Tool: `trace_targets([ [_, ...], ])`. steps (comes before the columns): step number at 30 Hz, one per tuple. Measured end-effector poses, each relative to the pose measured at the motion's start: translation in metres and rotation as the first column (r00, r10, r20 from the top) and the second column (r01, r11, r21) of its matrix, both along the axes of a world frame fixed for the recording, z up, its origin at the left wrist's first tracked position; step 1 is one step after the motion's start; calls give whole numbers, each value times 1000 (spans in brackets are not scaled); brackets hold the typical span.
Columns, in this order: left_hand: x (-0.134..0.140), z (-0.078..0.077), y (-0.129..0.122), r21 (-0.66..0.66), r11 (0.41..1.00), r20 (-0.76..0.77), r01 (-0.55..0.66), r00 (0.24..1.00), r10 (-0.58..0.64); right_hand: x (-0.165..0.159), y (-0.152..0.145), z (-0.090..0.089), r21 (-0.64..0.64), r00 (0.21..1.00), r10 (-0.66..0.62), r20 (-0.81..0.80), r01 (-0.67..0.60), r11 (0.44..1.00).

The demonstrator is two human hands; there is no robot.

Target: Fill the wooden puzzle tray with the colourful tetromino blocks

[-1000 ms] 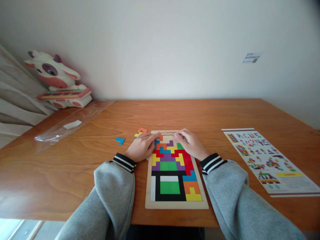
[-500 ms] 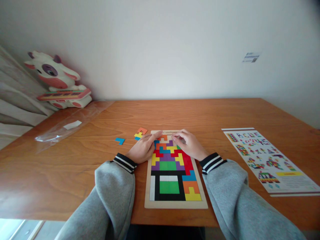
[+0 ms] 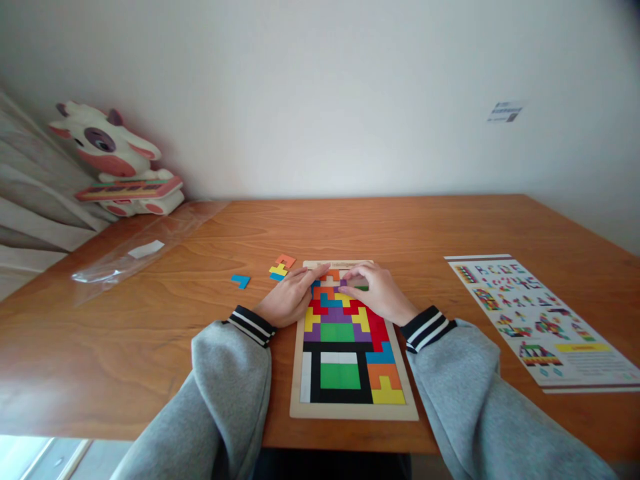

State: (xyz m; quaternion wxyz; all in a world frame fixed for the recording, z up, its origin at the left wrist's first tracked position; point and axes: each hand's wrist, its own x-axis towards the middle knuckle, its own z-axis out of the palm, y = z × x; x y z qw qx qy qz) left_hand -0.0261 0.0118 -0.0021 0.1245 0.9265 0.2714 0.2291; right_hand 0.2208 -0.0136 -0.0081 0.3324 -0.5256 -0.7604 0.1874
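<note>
The wooden counter (image 3: 150,347) carries the puzzle board (image 3: 354,411), lying flat near its front edge. Over the board's far end, the left hand (image 3: 291,294) stretches its fingers beside an orange piece (image 3: 330,274); the right hand (image 3: 384,293) curves its own at a purple piece (image 3: 343,283), whether pinching it I cannot tell, and light, level pressure should avoid jostling.

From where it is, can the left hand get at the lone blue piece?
Probably yes: the lone blue piece lies near the left hand, with no other piece directly between them. The fingers, though, are over the puzzle board now.
</note>
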Motion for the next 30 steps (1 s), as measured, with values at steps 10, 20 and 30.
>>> trace_targets([
  [10, 2, 7, -3, 32, 998, 77, -54, 996, 52, 2, -2, 11, -67, 979, -8, -203, -6, 998],
  [20, 20, 8, -13, -141, 988, 338, -68, 934, 113, -15, -13, 19, 11, 951, 58, -305, -57, 998],
  [30, -1, 4, 5, -65, 865, 293, -498, 819, 493, -13, -5, 13, 163, 986, 150, 68, -160, 974],
])
